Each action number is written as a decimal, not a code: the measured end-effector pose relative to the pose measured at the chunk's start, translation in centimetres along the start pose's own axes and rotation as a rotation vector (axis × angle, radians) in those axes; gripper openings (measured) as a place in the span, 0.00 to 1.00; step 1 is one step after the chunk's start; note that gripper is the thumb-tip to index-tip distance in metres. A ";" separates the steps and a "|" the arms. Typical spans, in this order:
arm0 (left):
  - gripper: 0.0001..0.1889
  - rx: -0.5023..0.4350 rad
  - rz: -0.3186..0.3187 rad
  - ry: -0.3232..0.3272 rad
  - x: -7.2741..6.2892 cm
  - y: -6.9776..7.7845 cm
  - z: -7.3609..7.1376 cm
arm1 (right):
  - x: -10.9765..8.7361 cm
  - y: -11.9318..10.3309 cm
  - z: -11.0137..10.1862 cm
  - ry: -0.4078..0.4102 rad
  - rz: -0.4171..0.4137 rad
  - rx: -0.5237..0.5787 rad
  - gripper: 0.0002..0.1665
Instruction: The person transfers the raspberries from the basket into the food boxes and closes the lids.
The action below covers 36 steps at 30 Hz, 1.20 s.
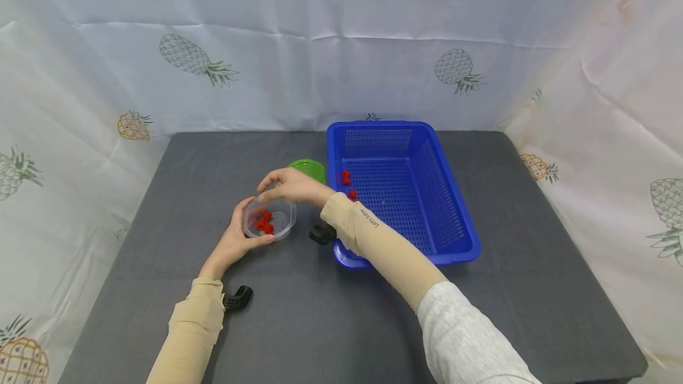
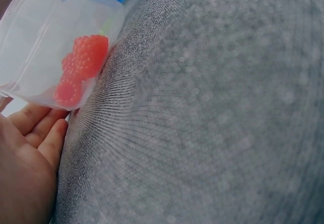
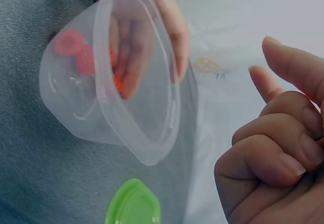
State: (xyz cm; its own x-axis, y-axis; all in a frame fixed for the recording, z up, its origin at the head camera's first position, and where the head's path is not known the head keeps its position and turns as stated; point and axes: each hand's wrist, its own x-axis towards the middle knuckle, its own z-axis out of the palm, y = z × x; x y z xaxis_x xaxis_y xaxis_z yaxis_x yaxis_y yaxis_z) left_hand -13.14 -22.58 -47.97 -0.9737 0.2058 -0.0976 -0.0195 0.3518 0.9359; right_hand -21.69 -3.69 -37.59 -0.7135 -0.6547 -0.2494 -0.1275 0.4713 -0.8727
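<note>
A clear plastic container (image 1: 288, 218) stands on the dark table, with several red raspberries (image 1: 267, 227) at its bottom. My left hand (image 1: 237, 236) grips the container from the left, thumb at the near side and fingers behind. The left wrist view shows the bumpy raspberries (image 2: 83, 59) through the container wall, beside the left palm (image 2: 25, 168). Over the container's far rim hovers my right hand (image 1: 293, 185). In the right wrist view its thumb and index finger stand apart with nothing between them, while the other fingers (image 3: 263, 138) bend in.
To the right is a blue perforated basket (image 1: 464, 253) with a few more raspberries (image 1: 346, 178) along its left side. A green lid (image 1: 310, 169) lies behind the right hand, against the basket. White pineapple-print cloth (image 1: 320, 76) hangs behind and beside the table.
</note>
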 end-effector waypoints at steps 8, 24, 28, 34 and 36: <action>0.53 -0.008 0.015 -0.002 -0.2 -0.2 0.1 | -1.2 -0.4 -1.1 0.030 -0.033 0.004 0.10; 0.53 -0.007 -0.007 0.008 -0.2 -0.3 0.3 | -4.0 0.5 -4.1 0.054 -0.020 0.048 0.15; 0.53 -0.004 -0.005 0.008 -0.1 -0.1 0.2 | -4.5 0.7 -4.8 0.060 -0.025 0.063 0.18; 0.53 0.003 0.005 0.003 -0.1 0.0 0.2 | -5.1 1.5 -5.5 0.092 -0.018 0.066 0.18; 0.53 0.002 0.009 0.003 -0.1 -0.1 0.2 | -5.2 1.9 -5.7 0.101 -0.020 0.080 0.18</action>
State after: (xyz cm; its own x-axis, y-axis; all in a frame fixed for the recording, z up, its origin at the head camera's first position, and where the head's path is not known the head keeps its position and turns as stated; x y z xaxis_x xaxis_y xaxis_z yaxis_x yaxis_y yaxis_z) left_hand -13.04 -22.47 -48.09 -0.9745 0.2063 -0.0883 -0.0103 0.3519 0.9360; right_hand -22.18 3.99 -35.57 -0.7779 -0.5987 -0.1912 -0.0903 0.4076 -0.9087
